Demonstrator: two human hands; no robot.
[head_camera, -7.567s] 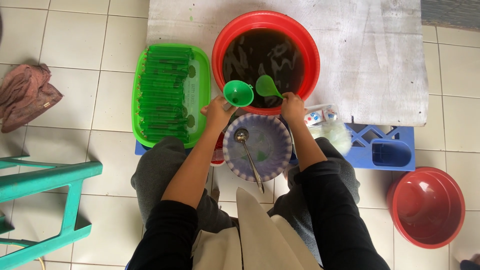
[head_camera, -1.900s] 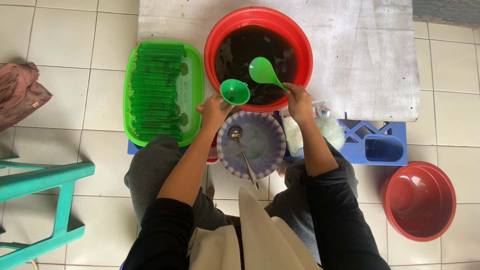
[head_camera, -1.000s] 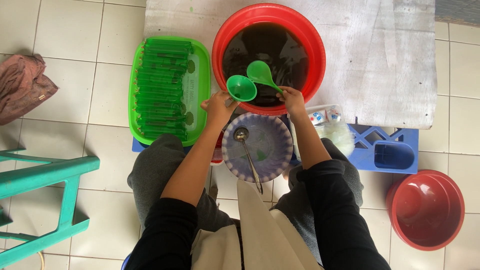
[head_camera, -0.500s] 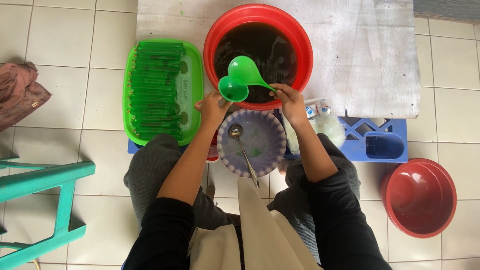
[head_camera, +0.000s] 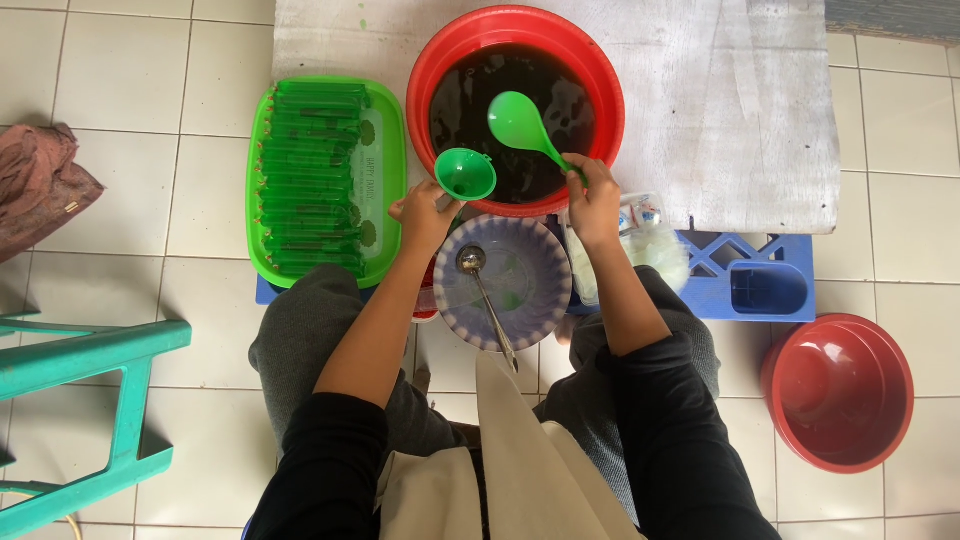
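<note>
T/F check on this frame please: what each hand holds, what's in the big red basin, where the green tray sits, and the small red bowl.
1. The right hand holds a green ladle over the big red basin. True.
2. The left hand holds a metal spoon. False: it holds a green funnel; the metal spoon lies in the patterned bowl.
3. The big red basin holds dark liquid. True.
4. The green tray sits to the right of the basin. False: it is to the left, filled with green tubes.
5. The small red bowl on the floor is full of dark liquid. False: it looks empty.
</note>
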